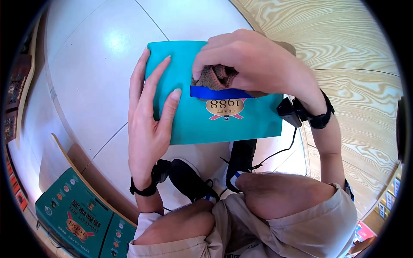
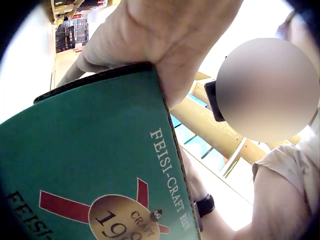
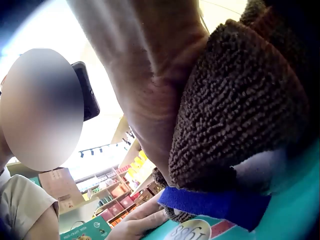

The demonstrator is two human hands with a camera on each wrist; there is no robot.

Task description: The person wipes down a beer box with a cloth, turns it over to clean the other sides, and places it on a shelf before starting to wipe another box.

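Observation:
A teal cardboard beer box (image 1: 193,127) with a "1988 CRAFT" badge sits in front of the person's knees, its print upside down in the head view. My left hand (image 1: 148,122) lies along the box's left side, fingers spread and nearly straight over its top, thumb on the panel. With bent fingers my right hand (image 1: 251,60) grips a bunched brown towel (image 1: 211,77) against the box top. A bright blue strip (image 1: 221,92) runs along the towel's edge, just above the badge. In the right wrist view the towel's ribbed weave (image 3: 235,100) shows close up.
Another teal beer carton (image 1: 73,215) stands at lower left beside a curved wooden edge. Pale floor tiles (image 1: 99,51) lie beneath, with a wood-grain surface (image 1: 348,56) at right. Black shoes (image 1: 187,176) are just below the box. A cable (image 1: 284,148) hangs from the right wrist camera.

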